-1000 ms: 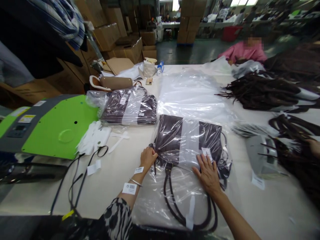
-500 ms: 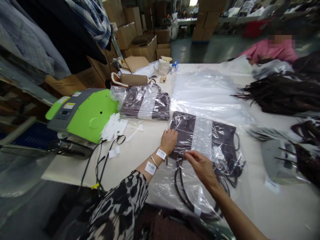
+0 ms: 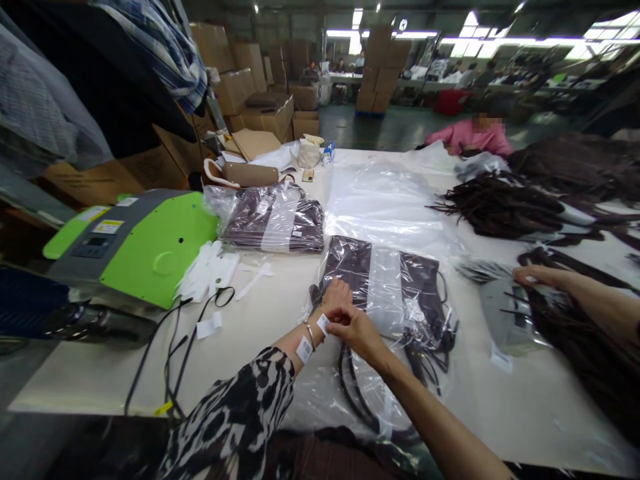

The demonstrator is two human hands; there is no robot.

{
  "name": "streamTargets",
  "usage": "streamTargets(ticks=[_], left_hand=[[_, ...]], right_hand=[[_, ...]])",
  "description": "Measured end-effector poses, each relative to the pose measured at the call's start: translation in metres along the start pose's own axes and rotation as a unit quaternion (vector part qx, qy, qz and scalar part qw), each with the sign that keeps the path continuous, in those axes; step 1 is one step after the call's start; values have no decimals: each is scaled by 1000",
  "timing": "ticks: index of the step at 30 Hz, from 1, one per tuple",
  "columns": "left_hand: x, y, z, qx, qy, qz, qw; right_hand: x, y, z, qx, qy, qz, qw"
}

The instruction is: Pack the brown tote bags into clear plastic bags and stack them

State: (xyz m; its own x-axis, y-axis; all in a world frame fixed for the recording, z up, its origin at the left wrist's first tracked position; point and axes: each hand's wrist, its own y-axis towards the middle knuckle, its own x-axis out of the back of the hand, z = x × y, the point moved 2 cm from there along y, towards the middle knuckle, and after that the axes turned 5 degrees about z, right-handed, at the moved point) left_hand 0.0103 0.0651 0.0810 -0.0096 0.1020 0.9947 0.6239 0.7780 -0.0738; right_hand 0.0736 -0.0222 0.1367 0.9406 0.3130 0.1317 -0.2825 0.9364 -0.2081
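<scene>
A dark brown handbag (image 3: pixel 345 257) in clear plastic lies on the table, with a pale band across its middle and its long straps (image 3: pixel 353 393) trailing toward me. My left hand (image 3: pixel 336 295) rests on its left part with fingers curled in; what they hold, if anything, is hidden. Around that wrist is a bracelet (image 3: pixel 310 335), and two white barcode stickers cling to the skin. My right hand (image 3: pixel 360 333) reaches across and pinches the upper barcode sticker (image 3: pixel 323 325). The lower sticker (image 3: pixel 304 349) lies flat on the forearm.
Left stands a green and grey machine (image 3: pixel 160 250) beside white tags and black cords. Behind lie another wrapped bag (image 3: pixel 245 217) and a stack of clear plastic bags (image 3: pixel 380 200). A co-worker's hand (image 3: pixel 540 275) touches dark goods at right, near a grey box (image 3: pixel 505 313).
My right hand has moved left from the bag's front edge to the sticker on my left wrist and pinches it. A co-worker's arm has come in from the right. The view has tilted up.
</scene>
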Motion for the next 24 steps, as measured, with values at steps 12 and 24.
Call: streamTargets(ticks=[12,24], left_hand=[[-17,19,6,-22,-21,-5,1000],[-65,-19,44,63,-65,-93,992]], right_hand=[[13,5,10,-29,57,-21,998],[147,118,-1,12,-180,-91,979]])
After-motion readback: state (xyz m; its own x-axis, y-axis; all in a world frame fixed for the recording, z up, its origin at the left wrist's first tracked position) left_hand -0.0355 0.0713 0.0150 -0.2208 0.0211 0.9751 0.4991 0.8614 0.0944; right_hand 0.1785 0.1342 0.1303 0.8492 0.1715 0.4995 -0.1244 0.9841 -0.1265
